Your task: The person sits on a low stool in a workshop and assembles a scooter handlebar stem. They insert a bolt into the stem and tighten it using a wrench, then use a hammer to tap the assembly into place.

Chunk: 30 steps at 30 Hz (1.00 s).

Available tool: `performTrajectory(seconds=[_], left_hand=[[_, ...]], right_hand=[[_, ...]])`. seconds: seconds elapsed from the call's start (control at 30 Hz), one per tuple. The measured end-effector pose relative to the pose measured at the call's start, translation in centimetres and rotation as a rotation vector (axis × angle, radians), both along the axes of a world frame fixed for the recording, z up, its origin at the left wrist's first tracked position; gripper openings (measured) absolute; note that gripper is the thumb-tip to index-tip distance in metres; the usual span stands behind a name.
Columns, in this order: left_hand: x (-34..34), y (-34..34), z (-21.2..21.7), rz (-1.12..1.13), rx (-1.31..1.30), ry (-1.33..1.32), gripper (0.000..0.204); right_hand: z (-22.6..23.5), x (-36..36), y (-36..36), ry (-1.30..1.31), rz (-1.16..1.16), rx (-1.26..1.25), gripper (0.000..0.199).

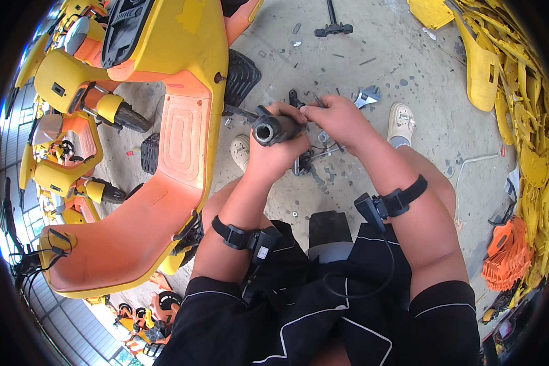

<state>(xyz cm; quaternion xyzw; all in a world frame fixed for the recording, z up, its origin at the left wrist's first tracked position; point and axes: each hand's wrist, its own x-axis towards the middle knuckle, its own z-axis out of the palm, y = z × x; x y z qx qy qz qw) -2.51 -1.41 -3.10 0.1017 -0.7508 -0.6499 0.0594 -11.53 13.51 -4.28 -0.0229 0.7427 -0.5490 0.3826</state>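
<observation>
Landmark: the black cylindrical grip [273,129], being held at frame centre above the concrete floor [409,73]. Left of it, the yellow-and-orange ride-on vehicle body [165,152] is lying close, its black tyre [243,76] just up-left of the grip. The left hand [274,149] is wrapping closed around the grip, open end facing the camera. Immediately right of the grip, the right hand [338,119] is pinching something small at its fingertips against the metal bracket assembly [311,155] below (exact item too small to tell). Further right of the grip, an adjustable wrench [367,96] is lying on the floor, untouched. Judgement: a fitting or fastening step on the grip assembly is under way; the next move is probably calling for steady left-hand support while the right fingers are seating the small part.
</observation>
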Motion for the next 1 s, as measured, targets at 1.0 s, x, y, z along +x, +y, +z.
performTrajectory(seconds=[1.0], left_hand=[[0.0,0.0,0.4,0.035,0.073,-0.067,0.029]], right_hand=[[-0.6,0.2,-0.3,0.114,0.011,0.043,0.034]])
